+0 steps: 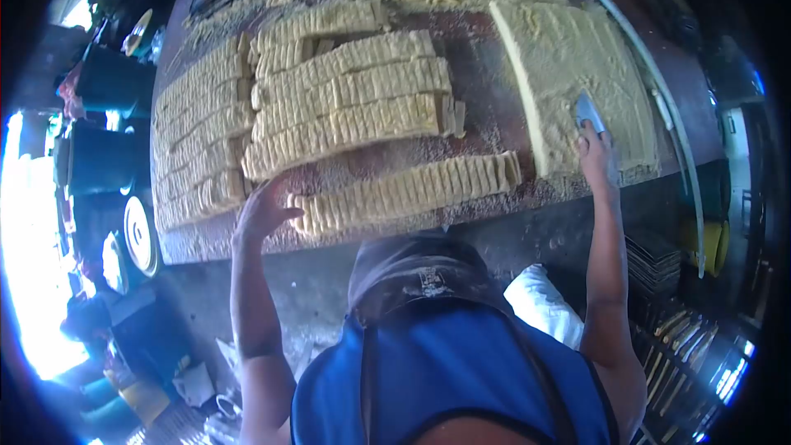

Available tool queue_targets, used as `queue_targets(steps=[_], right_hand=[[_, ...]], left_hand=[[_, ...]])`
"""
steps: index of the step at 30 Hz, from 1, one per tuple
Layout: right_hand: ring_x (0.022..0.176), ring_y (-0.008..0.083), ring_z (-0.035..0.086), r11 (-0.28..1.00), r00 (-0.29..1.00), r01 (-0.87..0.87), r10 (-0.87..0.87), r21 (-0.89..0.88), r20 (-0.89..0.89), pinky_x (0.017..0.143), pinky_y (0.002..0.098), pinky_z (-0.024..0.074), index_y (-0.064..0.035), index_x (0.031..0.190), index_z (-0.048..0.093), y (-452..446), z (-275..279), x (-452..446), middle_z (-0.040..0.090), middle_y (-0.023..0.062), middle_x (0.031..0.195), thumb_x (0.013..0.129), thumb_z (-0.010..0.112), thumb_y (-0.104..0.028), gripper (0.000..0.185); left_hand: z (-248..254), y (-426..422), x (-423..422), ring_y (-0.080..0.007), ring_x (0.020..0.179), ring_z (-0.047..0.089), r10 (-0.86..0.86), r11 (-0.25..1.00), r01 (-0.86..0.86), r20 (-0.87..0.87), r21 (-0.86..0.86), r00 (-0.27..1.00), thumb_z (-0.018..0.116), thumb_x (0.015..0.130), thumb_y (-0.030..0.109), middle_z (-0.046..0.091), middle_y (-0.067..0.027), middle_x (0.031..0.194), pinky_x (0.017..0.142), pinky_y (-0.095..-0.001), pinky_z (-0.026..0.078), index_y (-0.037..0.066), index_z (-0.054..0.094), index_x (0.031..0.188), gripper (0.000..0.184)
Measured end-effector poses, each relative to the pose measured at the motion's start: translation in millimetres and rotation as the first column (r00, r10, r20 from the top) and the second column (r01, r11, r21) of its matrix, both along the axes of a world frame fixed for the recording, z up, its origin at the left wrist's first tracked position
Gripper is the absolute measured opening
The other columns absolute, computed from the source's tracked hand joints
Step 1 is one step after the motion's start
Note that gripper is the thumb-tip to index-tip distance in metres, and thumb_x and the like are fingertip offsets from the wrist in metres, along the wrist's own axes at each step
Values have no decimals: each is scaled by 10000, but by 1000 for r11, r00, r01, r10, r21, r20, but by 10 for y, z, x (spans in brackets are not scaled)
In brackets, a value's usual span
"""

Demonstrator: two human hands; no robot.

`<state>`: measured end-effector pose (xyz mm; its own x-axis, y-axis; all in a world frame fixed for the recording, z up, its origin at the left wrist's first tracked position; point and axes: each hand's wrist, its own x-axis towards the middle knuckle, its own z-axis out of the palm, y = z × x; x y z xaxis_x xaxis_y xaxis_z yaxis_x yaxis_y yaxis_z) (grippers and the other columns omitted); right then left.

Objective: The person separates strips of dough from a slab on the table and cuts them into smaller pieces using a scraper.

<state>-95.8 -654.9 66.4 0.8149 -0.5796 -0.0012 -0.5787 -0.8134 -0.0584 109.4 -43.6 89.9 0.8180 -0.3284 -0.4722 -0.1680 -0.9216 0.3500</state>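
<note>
L hand (262,213) open, fingers spread, just beside the row (404,194), touch unclear; its long axis runs twd R hand (596,152), well apart, clamped on blade (587,109) over slab (568,49).

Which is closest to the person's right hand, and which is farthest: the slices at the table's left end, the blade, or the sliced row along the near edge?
1. Blade: nearest, in the right hand itself.
2. Sliced row: left of that hand, along the near edge.
3. Left-end slices: farthest, across the table.
</note>
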Motion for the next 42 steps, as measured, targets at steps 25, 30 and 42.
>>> queue_targets(steps=[25,30,42], right_hand=[[1293,395,428,694,705,-695,605,188,370,1101,547,355,-48,1395,467,3236,-562,721,485,157,1357,533,958,-329,1031],[1267,366,456,627,599,-771,651,115,465,1098,551,361,-67,1349,495,4523,-561,1163,508,127,1325,536,963,-433,1008],[1393,390,363,628,695,-718,636,299,334,1154,664,216,-92,1502,344,6117,-604,1575,364,176,1496,673,895,-482,1069]], left_hand=[[-230,1188,-246,-365,1358,406,-67,990,99,271,-103,960,920,596,282,455,-99,1427,1093,-472,442,157,515,1399,908],[-281,2440,-92,-337,1369,413,48,999,-42,224,-29,974,964,565,292,460,-97,1454,1138,-464,421,213,519,1415,963],[-338,3989,277,-348,1324,471,201,976,-152,368,-158,908,934,527,63,547,-116,1382,1114,-442,416,104,540,1332,897]])
